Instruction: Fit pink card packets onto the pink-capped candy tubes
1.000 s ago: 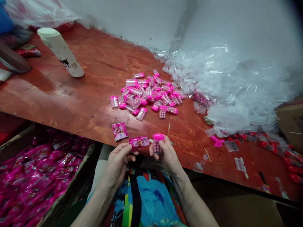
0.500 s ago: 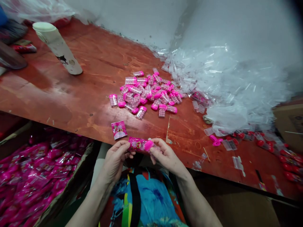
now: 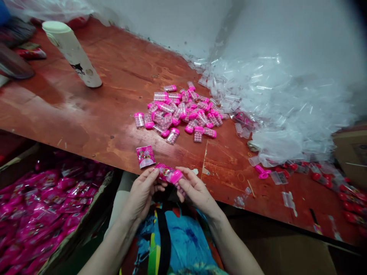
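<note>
Left hand: the left hand (image 3: pixel 140 194) pinches the left end of a pink packet (image 3: pixel 163 172) between thumb and fingers, over the table's near edge.
Right hand: the right hand (image 3: pixel 199 193) has its fingers closed around a small bottle (image 3: pixel 176 176) of pale pink balls, tilted, its pink cap toward the packet.
Packet and bottle: they meet between the two hands; whether the cap is inside the packet I cannot tell.
Flat packet: a second packet (image 3: pixel 145 156) lies on the red table (image 3: pixel 114 133), just beyond the left hand.
Bottle pile: pink-capped bottles (image 3: pixel 183 110) lie heaped farther back, near the middle.
Far right: a large mound of clear plastic containers (image 3: pixel 286 110) stands against the wall.
Near right: red-capped containers (image 3: pixel 352 202) lie by the mound.
Far left: a pale tumbler (image 3: pixel 71 53) stands on the table.
Near left: a carton (image 3: pixel 97 198) holds many pink packets.
</note>
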Demonstrator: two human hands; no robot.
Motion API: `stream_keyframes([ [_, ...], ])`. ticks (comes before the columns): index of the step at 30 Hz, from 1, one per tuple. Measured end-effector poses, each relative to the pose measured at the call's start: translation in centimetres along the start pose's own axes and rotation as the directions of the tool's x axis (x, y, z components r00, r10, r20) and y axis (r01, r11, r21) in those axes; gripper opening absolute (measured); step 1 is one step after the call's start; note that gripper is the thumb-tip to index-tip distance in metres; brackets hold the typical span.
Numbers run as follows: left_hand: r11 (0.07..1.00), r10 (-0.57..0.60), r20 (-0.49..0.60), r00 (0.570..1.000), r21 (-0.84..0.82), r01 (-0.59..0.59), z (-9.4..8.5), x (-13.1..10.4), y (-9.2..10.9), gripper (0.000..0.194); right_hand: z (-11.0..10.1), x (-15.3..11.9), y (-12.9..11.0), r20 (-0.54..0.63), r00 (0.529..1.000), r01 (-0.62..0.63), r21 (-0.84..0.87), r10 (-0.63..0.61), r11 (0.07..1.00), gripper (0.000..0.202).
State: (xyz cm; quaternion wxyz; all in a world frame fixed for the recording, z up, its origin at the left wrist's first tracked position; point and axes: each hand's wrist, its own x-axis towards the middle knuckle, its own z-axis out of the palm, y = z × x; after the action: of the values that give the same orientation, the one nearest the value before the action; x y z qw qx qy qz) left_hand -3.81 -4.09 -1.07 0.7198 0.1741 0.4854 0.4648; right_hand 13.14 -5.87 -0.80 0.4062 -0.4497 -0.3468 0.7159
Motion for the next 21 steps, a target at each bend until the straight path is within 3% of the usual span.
stream_keyframes([
  [4, 0.997, 0.035, 0.030, 0.999, -0.070, -0.033, 0.60, -0.42, 0.47, 0.029, 0.19, 0.44, 0.39, -0.028, 0.999, 0.019, 0.018, -0.018, 1.000, 0.043],
  [10, 0.999, -0.004, 0.055, 0.998, -0.050, 0.007, 0.66, -0.60, 0.33, 0.030, 0.39, 0.43, 0.56, 0.007, 0.999, 0.041, 0.013, -0.041, 0.999, 0.038],
  [18, 1.000, 0.010, 0.022, 1.000, 0.008, -0.010, 0.37, -0.10, -0.15, 0.025, 0.28, 0.76, 0.37, -0.172, 0.977, 0.135, 0.048, -0.125, 0.990, 0.037],
  [21, 1.000, 0.018, 0.024, 1.000, 0.012, -0.018, 0.20, -0.04, -0.48, 0.025, 0.16, 0.76, 0.48, -0.143, 0.983, 0.110, -0.036, -0.114, 0.993, 0.041],
])
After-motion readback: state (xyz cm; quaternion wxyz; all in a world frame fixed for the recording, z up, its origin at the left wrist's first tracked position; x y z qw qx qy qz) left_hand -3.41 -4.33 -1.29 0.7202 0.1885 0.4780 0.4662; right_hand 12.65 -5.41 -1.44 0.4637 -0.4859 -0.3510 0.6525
